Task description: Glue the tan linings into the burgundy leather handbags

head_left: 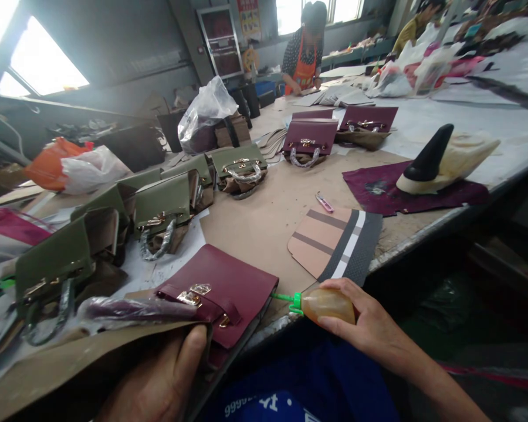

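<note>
My left hand [162, 381] grips the near edge of a burgundy leather handbag [229, 287] lying at the table's front edge, thumb on top. The bag has a gold clasp and a plastic-wrapped handle [132, 308]. My right hand [369, 322] holds a small amber glue bottle [328, 305] with a green nozzle [286, 299]. The nozzle tip points at the right side edge of the bag, very close to it.
Olive green handbags [158, 205] stand in a row to the left and more burgundy bags [310, 138] lie further back. Striped pattern cards [334, 240], a pink tool [324, 202] and a black cone form [429, 155] lie right. A person in an orange apron [303, 55] works far off.
</note>
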{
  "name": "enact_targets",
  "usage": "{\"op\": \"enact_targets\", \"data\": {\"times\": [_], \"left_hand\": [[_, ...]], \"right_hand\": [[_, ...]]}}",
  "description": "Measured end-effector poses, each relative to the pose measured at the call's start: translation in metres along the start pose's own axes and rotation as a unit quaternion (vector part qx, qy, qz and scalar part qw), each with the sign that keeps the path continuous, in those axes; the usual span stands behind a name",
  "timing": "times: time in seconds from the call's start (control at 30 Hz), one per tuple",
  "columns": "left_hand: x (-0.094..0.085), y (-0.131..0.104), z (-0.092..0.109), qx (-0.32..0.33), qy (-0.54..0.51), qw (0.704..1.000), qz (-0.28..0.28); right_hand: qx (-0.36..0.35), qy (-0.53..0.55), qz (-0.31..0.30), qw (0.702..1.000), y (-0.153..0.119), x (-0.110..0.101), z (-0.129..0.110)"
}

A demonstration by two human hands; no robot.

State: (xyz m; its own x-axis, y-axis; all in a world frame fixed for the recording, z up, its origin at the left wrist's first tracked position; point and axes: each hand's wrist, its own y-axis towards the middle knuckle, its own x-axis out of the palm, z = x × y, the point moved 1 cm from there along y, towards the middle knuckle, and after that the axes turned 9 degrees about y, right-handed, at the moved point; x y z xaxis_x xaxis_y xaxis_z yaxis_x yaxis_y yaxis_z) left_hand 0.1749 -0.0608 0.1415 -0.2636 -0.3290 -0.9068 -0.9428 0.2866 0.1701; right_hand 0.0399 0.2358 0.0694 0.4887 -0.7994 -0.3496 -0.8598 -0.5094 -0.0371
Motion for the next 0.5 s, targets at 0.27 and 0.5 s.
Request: {"op": "enact_targets", "data": {"times": [0.27, 0.5], "left_hand": [[-0.010, 0.013, 0.000, 0.045, 0.053, 0.997, 0.035], [-0.019, 0.029, -0.008, 0.003, -0.042, 0.998, -0.041]], "right_hand": [[-0.019, -0.044, 0.020, 0.999, 0.008, 0.004, 0.001], [-0.060, -0.108, 0.060, 0.990, 0.018, -0.001, -0.001]]}}
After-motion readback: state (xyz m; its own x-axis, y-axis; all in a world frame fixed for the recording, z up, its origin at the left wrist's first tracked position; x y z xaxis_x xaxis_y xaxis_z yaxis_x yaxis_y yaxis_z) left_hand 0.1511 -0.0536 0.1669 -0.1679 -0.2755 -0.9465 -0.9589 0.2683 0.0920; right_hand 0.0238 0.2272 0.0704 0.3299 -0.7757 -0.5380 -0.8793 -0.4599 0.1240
